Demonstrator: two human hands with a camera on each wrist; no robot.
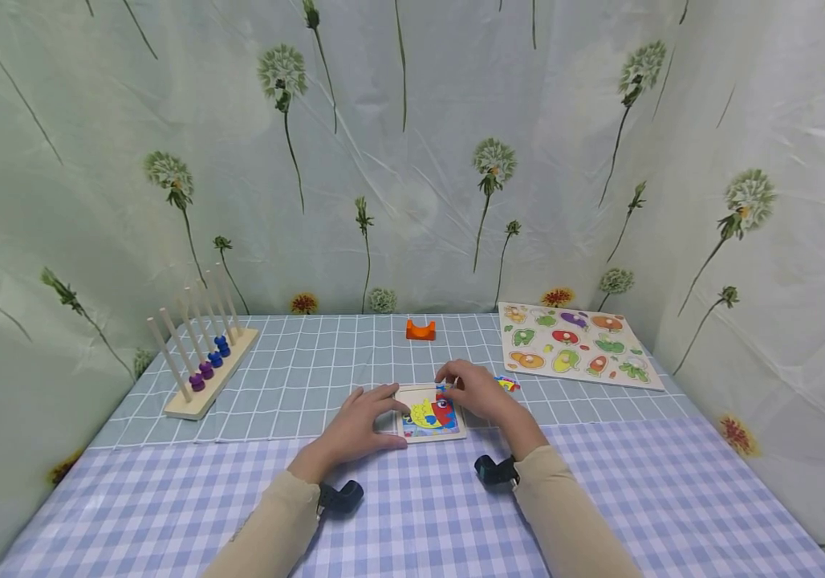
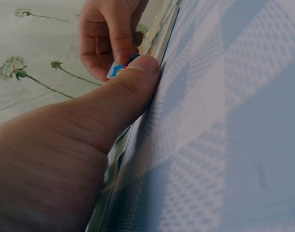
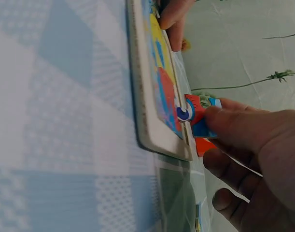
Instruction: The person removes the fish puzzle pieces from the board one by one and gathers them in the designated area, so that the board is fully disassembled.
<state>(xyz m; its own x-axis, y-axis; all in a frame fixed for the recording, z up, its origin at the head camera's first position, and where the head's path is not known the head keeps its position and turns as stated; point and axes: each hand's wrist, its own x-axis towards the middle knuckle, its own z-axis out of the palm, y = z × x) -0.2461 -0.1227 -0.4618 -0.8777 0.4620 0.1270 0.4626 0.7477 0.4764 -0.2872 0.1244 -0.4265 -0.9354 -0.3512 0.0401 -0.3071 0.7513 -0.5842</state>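
Observation:
A small wooden jigsaw board (image 1: pixel 420 437) with a colourful fish picture lies flat between the hands. My left hand (image 1: pixel 360 424) is at its left side, the thumb (image 2: pixel 133 79) by the near edge and fingers (image 3: pixel 175 14) touching the top. My right hand (image 1: pixel 476 388) pinches a red and blue puzzle piece (image 3: pixel 198 113) with a printed eye, between thumb and fingertips. That piece is tilted up above the board's right part, its lower end close to the picture. Whether it touches the board I cannot tell. Another colourful piece (image 1: pixel 507 384) lies just beyond the right hand.
Left stands a wooden peg rack (image 1: pixel 196 405) with upright rods and purple and blue beads. At the back is an orange curved block (image 1: pixel 420 330). A vegetable puzzle board (image 1: pixel 575 345) lies back right. Checked cloth (image 1: pixel 412 514) covers the near table; a floral curtain (image 1: pixel 412 160) hangs behind.

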